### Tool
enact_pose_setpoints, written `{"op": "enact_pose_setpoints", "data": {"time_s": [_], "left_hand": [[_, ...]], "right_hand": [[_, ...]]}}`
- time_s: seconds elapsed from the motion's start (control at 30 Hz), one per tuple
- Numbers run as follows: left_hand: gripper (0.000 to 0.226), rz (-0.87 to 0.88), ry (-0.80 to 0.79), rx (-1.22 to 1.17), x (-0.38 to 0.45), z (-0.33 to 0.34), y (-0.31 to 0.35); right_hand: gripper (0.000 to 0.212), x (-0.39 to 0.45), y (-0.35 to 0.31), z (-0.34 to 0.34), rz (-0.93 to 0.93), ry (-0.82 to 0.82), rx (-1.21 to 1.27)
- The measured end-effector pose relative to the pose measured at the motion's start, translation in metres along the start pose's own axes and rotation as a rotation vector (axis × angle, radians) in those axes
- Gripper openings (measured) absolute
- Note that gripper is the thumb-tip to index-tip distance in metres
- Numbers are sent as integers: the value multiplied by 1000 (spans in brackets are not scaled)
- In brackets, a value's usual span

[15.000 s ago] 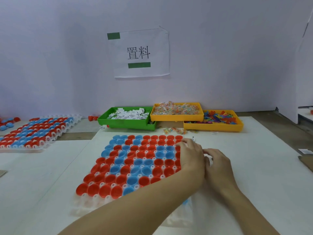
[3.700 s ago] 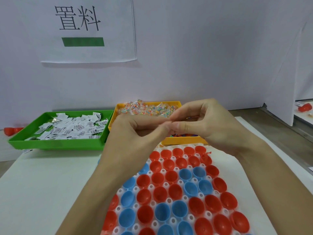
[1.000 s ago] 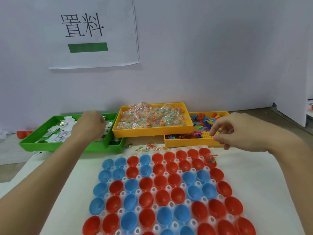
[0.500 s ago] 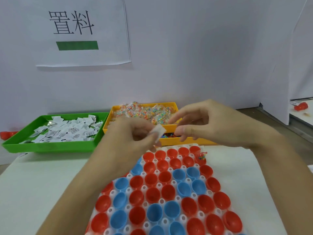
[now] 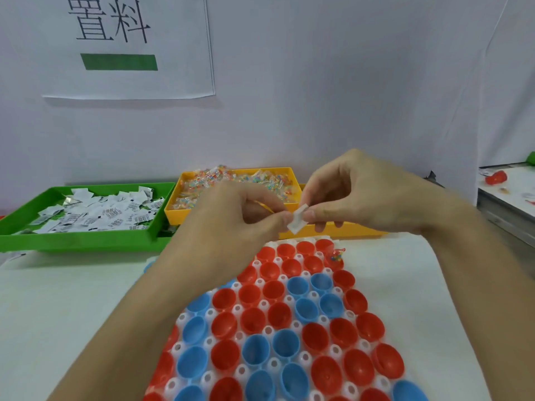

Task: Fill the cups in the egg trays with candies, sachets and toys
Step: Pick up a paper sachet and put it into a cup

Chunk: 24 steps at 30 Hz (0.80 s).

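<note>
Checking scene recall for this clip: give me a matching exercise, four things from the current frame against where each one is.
Things:
1. white sachet
2. green tray
3. candy packet
4. paper sign

Places:
A. on the wall
B. in a red cup at the egg tray's far right corner
C. pinched between left hand and right hand
D. far left on the table, full of sachets

Pairs: 1-C, 2-D, 3-B, 4-A

White table (image 5: 58,314) carries egg tray (image 5: 289,328), green bin (image 5: 86,241), yellow bins (image 5: 173,214).
</note>
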<state>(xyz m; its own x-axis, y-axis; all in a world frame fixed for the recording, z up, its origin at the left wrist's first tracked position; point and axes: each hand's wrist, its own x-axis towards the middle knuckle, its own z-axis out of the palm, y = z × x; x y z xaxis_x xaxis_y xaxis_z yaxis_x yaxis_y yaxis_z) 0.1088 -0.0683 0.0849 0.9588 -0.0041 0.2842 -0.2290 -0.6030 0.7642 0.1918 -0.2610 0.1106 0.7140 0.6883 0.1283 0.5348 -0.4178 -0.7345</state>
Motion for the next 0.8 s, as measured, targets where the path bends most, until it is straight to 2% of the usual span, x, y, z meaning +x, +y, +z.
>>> {"op": "enact_pose_setpoints", "data": {"time_s": [0.27, 0.8], "left_hand": [[6, -29, 67, -88, 1, -28, -4], [5, -17, 49, -19, 0, -32, -4]], "right_hand": [[11, -4, 29, -12, 370, -107, -397], [19, 6, 23, 16, 506, -108, -615]]}}
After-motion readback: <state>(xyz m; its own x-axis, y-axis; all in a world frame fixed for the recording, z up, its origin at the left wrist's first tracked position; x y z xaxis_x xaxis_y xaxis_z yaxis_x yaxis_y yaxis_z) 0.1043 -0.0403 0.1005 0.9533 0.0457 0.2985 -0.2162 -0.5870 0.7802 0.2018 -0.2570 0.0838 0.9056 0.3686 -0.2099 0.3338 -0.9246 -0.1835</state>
